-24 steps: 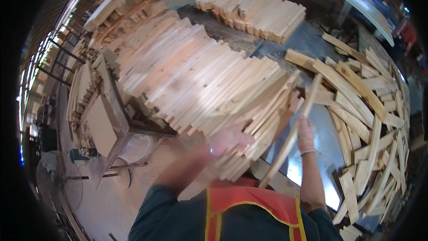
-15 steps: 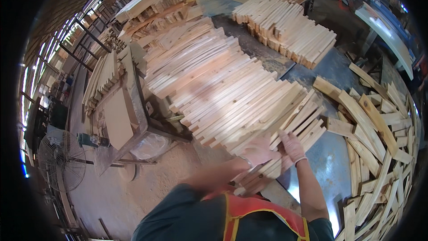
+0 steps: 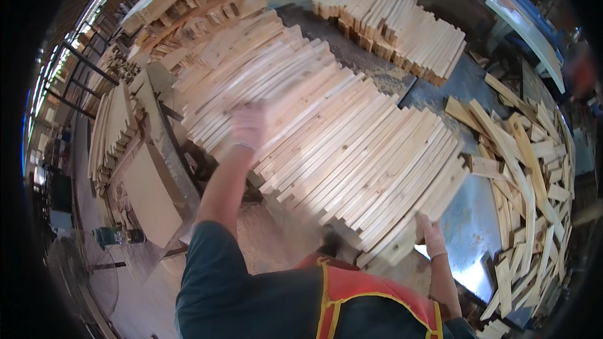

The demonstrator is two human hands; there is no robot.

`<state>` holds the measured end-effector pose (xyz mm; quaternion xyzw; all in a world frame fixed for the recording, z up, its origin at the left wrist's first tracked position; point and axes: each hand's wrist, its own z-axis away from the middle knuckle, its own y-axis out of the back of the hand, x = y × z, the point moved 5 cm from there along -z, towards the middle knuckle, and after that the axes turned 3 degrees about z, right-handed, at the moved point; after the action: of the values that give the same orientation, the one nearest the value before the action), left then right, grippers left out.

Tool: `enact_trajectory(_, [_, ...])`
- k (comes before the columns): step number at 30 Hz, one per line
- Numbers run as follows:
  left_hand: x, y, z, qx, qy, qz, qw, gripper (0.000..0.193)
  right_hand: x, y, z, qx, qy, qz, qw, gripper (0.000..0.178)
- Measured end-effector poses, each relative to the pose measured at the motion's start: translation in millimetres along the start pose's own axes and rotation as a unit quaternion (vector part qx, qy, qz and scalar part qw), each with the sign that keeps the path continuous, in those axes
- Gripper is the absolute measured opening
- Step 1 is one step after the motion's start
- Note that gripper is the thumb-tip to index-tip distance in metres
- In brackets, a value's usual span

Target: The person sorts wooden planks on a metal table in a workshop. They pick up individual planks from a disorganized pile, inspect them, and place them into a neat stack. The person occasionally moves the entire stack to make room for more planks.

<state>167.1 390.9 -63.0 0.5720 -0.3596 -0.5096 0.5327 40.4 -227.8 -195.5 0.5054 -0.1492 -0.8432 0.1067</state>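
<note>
A long row of pale wooden strips lies packed side by side in front of me. My left hand is over the left part of this row, its fingers smeared by motion, so I cannot tell whether it touches the wood. At the near right end of the row lies a wider wooden board. My right hand is beside that board's right side, its fingers stretched out and apparently resting against the edge, not wrapped round it.
Another stack of strips stands on the dark metal table beyond the row. Loose offcuts are heaped at the right. To the left are a cardboard sheet, stacked wood and a fan. A person is blurred at the far right.
My hands were together on several loose strips at the near end. The left has swung away to the left; the right has come nearer. Those strips now lie in line with the row.
</note>
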Motion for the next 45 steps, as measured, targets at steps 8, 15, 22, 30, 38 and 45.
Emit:
enact_trajectory(8, [-15.7, -31.6, 97.4, 0.237, 0.126, 0.234, 0.934, 0.065, -22.7, -23.1, 9.2, -0.071, -0.055, -0.013, 0.996, 0.085])
enact_trajectory(15, [134.1, -171.6, 269.9, -0.091, 0.430, 0.854, 0.279, 0.049, -34.7, -12.9, 7.8, -0.031, -0.048, 0.055, 0.997, 0.093])
enact_trajectory(22, [204.8, -143.9, 304.1, -0.176, 0.267, 0.866, 0.385, 0.046, -24.2, 29.1, -26.1, -0.002, 0.019, -0.094, 0.995, 0.087])
enact_trajectory(30, [232.2, -43.5, 218.4, -0.419, -0.025, 0.529, 0.738, 0.067, -48.2, 110.8, -52.1, -0.099, -0.056, 0.012, 0.993, 0.073])
enact_trajectory(38, [353.2, -62.1, 64.7, -0.297, 0.006, 0.443, 0.846, 0.112, -25.3, 110.4, -127.5, -0.086, 0.003, 0.245, 0.966, 0.070])
enact_trajectory(45, [367.4, -57.4, 101.0, -0.283, 0.031, 0.673, 0.683, 0.122, -7.8, 108.0, -114.2, -0.060, 0.025, -0.094, 0.993, 0.068])
